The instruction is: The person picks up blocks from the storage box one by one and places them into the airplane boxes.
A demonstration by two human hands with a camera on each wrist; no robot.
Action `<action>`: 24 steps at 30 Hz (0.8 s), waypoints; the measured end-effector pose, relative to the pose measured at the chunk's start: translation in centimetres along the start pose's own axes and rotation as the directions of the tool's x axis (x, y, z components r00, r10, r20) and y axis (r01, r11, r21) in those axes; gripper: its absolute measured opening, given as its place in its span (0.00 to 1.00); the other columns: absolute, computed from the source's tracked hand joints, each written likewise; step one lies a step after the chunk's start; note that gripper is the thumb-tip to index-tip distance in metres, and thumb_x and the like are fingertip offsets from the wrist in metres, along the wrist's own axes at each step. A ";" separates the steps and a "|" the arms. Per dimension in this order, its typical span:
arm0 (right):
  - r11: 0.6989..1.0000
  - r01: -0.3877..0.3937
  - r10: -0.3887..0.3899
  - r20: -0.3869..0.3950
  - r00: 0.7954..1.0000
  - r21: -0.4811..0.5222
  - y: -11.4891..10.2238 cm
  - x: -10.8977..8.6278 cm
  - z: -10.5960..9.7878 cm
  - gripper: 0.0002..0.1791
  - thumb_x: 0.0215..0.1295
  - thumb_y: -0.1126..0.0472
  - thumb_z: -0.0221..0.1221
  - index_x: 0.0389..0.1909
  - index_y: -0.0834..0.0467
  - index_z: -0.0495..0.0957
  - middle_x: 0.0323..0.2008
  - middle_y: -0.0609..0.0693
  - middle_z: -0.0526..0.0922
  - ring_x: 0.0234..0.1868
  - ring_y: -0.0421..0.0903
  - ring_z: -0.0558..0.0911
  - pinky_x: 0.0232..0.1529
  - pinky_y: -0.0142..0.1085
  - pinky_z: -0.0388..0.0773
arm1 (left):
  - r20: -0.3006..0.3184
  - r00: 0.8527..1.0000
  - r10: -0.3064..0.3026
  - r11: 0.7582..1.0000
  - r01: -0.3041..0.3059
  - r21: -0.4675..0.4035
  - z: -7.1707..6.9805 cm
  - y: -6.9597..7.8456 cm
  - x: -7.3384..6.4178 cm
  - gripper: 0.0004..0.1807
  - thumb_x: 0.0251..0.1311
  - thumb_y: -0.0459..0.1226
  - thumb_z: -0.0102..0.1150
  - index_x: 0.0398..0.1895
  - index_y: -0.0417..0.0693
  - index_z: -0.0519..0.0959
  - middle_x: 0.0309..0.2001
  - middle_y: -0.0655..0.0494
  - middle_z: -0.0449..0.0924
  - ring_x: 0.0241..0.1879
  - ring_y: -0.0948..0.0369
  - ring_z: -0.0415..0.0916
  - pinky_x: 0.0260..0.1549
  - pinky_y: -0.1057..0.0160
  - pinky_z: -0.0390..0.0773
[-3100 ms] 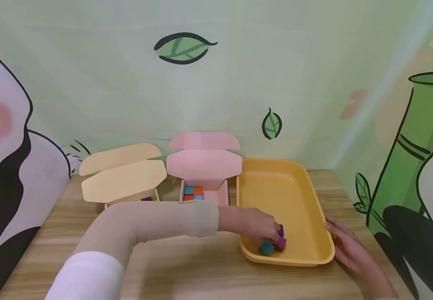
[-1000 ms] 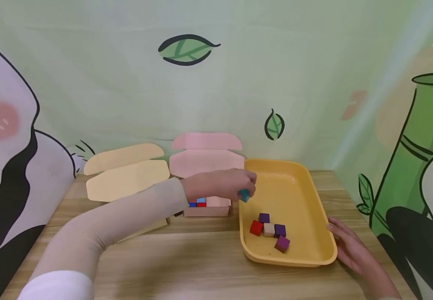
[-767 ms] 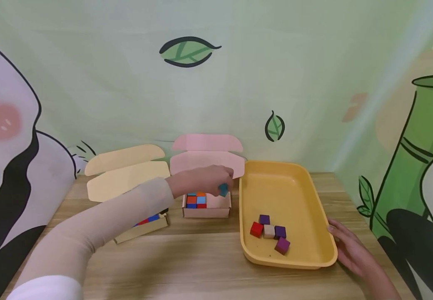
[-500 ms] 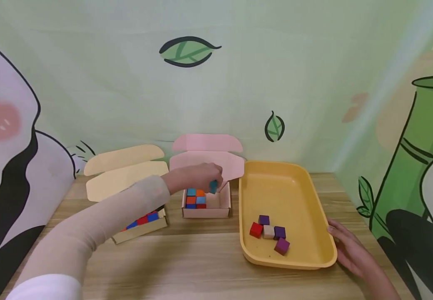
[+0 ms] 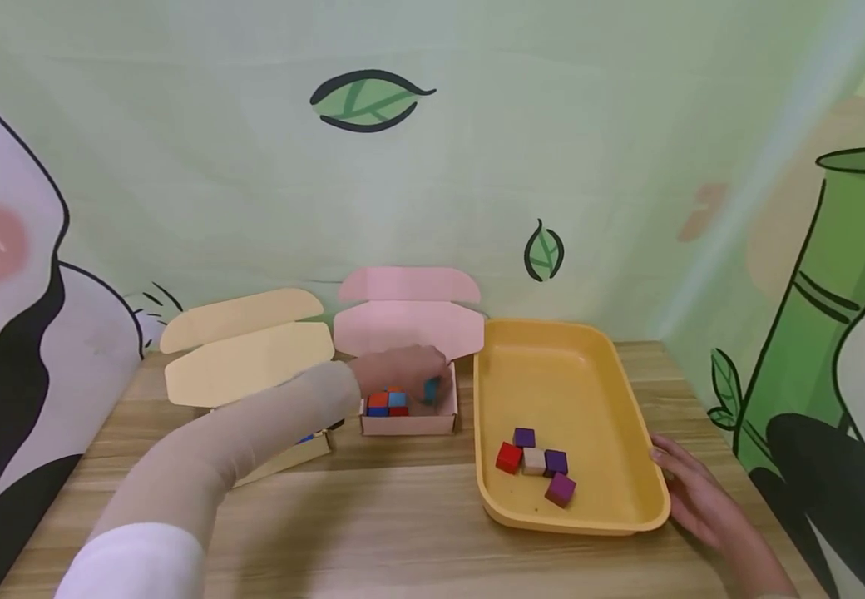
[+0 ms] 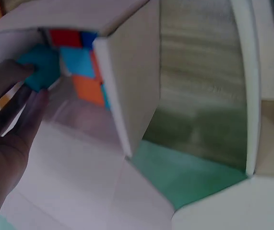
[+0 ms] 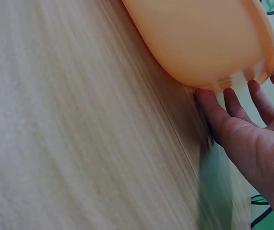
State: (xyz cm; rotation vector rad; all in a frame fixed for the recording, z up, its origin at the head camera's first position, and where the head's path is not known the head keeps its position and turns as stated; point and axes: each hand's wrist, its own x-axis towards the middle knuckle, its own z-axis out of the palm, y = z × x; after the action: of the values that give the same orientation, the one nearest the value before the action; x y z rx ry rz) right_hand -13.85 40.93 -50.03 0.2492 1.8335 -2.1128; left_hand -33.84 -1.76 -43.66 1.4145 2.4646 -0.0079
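My left hand (image 5: 406, 366) pinches a teal cube (image 6: 43, 67) between thumb and fingertips, inside the opening of the pink box (image 5: 407, 425). To the left of that cube, red, blue, light blue and orange cubes (image 6: 78, 61) are packed against the box's side. On the yellow tray (image 5: 552, 366) lie a red cube (image 5: 509, 457), a pale cube (image 5: 533, 461), two dark purple cubes (image 5: 556, 462) and a magenta cube (image 5: 561, 489). My right hand (image 7: 256, 139) touches the tray's right outer edge with its fingertips, fingers loosely extended.
A cream box (image 5: 286, 459) with its lid up stands left of the pink one, mostly behind my left sleeve (image 5: 253, 441); some cubes show inside. The wooden table (image 5: 373, 532) backs onto a printed cloth (image 5: 477, 191).
My left hand has taken the teal cube from the tray, carried it left and lowered it into the pink box. The right hand has stayed at the tray's edge.
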 end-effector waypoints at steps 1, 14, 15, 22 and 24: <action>1.000 -0.002 0.002 0.000 1.000 0.002 0.0 0.0 0.0 0.30 0.81 0.52 0.46 0.76 0.53 0.47 0.54 0.39 0.77 0.55 0.39 0.81 0.53 0.42 0.81 | -0.008 1.000 0.007 1.000 -0.007 0.007 0.4 0.0 0.1 0.15 0.53 0.27 0.70 0.43 0.50 0.85 0.40 0.57 0.81 0.38 0.60 0.70 0.39 0.66 0.75; 1.000 0.009 -0.010 0.036 0.999 0.025 -0.1 -0.3 -0.1 0.16 0.82 0.53 0.45 0.66 0.43 0.59 0.54 0.39 0.78 0.55 0.40 0.81 0.52 0.41 0.81 | 0.059 0.988 -0.146 0.989 0.145 0.015 1.2 -0.4 0.1 0.15 0.59 0.32 0.70 0.48 0.55 0.87 0.43 0.58 0.82 0.38 0.60 0.73 0.42 0.64 0.79; 1.000 0.013 -0.014 0.044 0.999 0.024 -0.1 -0.3 -0.1 0.16 0.82 0.53 0.44 0.65 0.43 0.59 0.54 0.40 0.78 0.55 0.40 0.81 0.52 0.42 0.81 | 0.074 0.986 -0.151 0.988 0.149 0.028 1.2 -0.5 0.1 0.14 0.60 0.32 0.70 0.48 0.55 0.87 0.44 0.59 0.82 0.38 0.60 0.73 0.44 0.65 0.79; 0.999 0.022 -0.025 0.073 0.997 0.050 0.0 -0.3 -0.2 0.13 0.82 0.54 0.43 0.63 0.40 0.63 0.55 0.41 0.79 0.56 0.41 0.81 0.53 0.42 0.81 | 0.102 0.985 -0.139 0.990 0.136 0.038 0.9 -0.4 0.3 0.12 0.61 0.34 0.69 0.47 0.55 0.88 0.42 0.60 0.84 0.39 0.61 0.76 0.46 0.64 0.80; 0.999 0.022 -0.025 0.066 0.998 0.040 0.1 -0.2 -0.2 0.14 0.82 0.54 0.43 0.64 0.41 0.62 0.55 0.41 0.79 0.55 0.41 0.81 0.53 0.42 0.81 | 0.107 0.984 -0.141 0.990 0.138 0.032 0.8 -0.3 0.2 0.12 0.62 0.35 0.69 0.48 0.56 0.88 0.42 0.61 0.84 0.39 0.61 0.76 0.46 0.64 0.80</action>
State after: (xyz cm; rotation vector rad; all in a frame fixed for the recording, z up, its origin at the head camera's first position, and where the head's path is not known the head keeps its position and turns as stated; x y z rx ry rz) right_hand -13.63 41.12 -50.02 0.1653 1.7674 -2.1478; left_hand -34.03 -1.87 -44.53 1.2141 2.4751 -0.1427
